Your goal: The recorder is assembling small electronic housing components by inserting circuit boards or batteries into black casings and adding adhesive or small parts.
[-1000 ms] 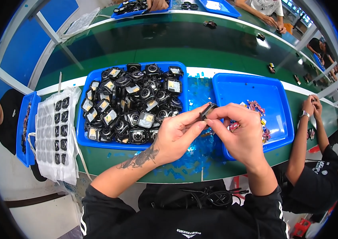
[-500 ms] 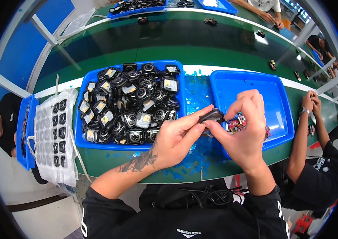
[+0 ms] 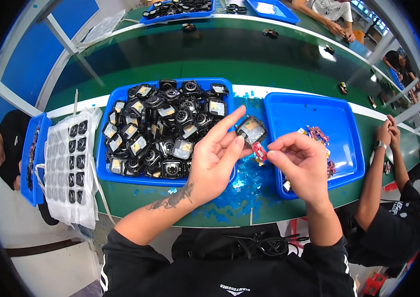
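My left hand point(image 3: 217, 158) holds a small black square watch body point(image 3: 251, 129) with a yellowish film on its face, raised above the gap between two blue trays. My right hand point(image 3: 300, 161) pinches a small red tab point(image 3: 259, 150) that hangs from the watch body's lower edge. Left of my hands, a blue tray point(image 3: 105, 163) is heaped with several black watch bodies. To the right, a second blue tray point(image 3: 309, 110) holds a small pile of red and coloured bits.
Blue film scraps point(image 3: 244, 185) litter the green bench between the trays. A clear blister sheet point(image 3: 71, 163) of black parts lies at left beside a narrow blue tray point(image 3: 32, 158). One person sits at left, another at right with hands on the bench edge. More trays stand on the far bench.
The watch body has turned from edge-on to face-up in my left hand. My right hand has drawn back to the right and now pinches the red tab below it.
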`<state>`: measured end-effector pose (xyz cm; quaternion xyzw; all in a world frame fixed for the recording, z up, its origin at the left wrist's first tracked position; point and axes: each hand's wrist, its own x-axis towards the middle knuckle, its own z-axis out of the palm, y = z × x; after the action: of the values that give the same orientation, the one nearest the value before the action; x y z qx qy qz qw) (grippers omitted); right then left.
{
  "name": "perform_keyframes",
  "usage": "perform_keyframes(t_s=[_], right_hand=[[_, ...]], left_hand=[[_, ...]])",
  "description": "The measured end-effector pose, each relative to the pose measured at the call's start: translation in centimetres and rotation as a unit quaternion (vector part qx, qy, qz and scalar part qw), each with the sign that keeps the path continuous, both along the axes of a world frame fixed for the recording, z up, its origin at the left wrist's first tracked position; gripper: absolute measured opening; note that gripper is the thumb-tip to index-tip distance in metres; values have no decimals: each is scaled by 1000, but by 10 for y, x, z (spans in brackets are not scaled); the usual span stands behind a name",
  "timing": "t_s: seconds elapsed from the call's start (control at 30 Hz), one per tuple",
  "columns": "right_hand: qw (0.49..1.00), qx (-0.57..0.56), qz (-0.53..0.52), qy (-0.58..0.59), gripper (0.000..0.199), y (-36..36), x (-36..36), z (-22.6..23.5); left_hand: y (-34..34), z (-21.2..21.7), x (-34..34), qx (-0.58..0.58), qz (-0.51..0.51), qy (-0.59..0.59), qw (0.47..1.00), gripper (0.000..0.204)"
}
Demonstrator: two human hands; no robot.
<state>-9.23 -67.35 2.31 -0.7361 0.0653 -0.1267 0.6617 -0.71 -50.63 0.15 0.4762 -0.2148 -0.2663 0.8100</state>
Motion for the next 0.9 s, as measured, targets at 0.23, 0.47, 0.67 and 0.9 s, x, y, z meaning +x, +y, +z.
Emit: perform_keyframes(t_s=[0.23, 0.47, 0.67, 0.9], right_hand=[[997, 63, 27, 27, 13, -4, -2, 1], [997, 6, 53, 61, 9, -5, -5, 4], [991, -111, 15, 69, 10, 3, -12, -2], [994, -69, -74, -40, 23, 18, -8, -13]], left_hand=[[6, -7, 7, 171, 35, -391, 904, 30], [6, -5, 11, 167, 31, -429, 887, 22], [1, -14, 4, 175, 2, -209, 962, 14], [1, -9, 1, 126, -80, -60, 987, 26]])
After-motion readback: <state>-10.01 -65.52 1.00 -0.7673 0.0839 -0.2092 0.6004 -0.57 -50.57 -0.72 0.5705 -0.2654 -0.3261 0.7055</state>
